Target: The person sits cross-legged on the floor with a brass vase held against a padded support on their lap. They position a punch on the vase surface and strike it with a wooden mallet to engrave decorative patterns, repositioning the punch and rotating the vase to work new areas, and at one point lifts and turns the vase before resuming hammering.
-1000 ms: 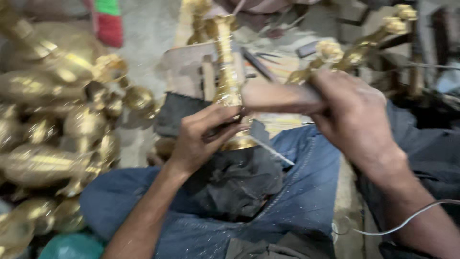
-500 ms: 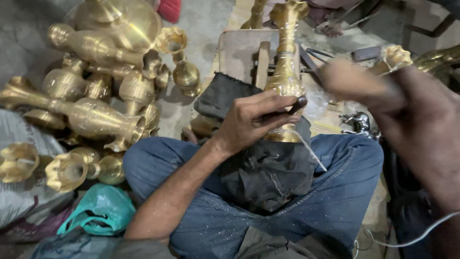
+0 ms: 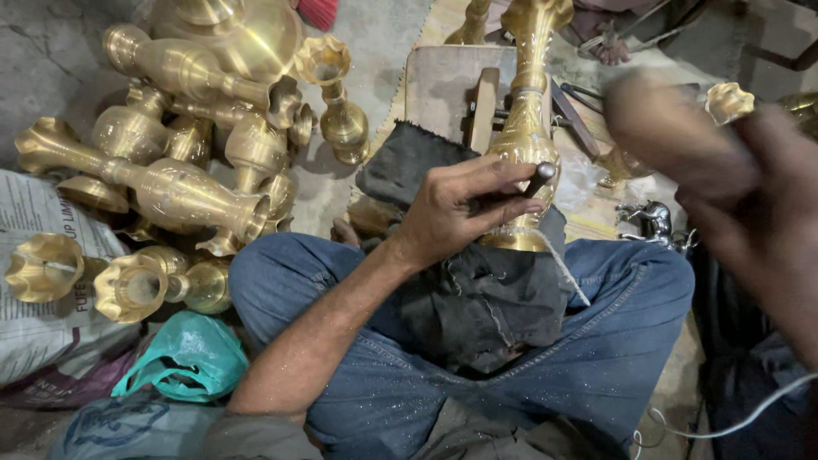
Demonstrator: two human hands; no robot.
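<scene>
Since half a second ago our view has tilted down and left: the heap of brass vases now fills more of the left side, and our right hand (image 3: pixel 724 162), then blurred near the upper middle, sits higher and further right, blurred again.

Tall golden brass vase with an engraved, bulging body (image 3: pixel 527 128): upright between our knees, its foot resting on a dark grey cloth (image 3: pixel 477 298) draped over our blue-jeaned lap. Behind it stands a worn wooden block (image 3: pixel 443 85).

Left hand (image 3: pixel 456 213): fingers (image 3: pixel 503 175) clenched round a thin dark metal chisel (image 3: pixel 538 177), tip set against the vase's belly.

Right hand: it grips a brownish wooden mallet (image 3: pixel 673 128), though motion blur hides detail; we cannot tell exactly how the fingers close.

Left of our leg: heap of polished brass vases (image 3: pixel 179 187) lying on the concrete floor (image 3: pixel 383 34), over printed newspaper (image 3: pixel 43 281), with a crumpled green plastic bag (image 3: pixel 183 358) nearer us.

Judgement: the engraving step is in hand, mid-strike. The next move seems to call for a blow squarely on the chisel head, with the left hand holding the tip steady on the curved brass so it does not skid.
</scene>
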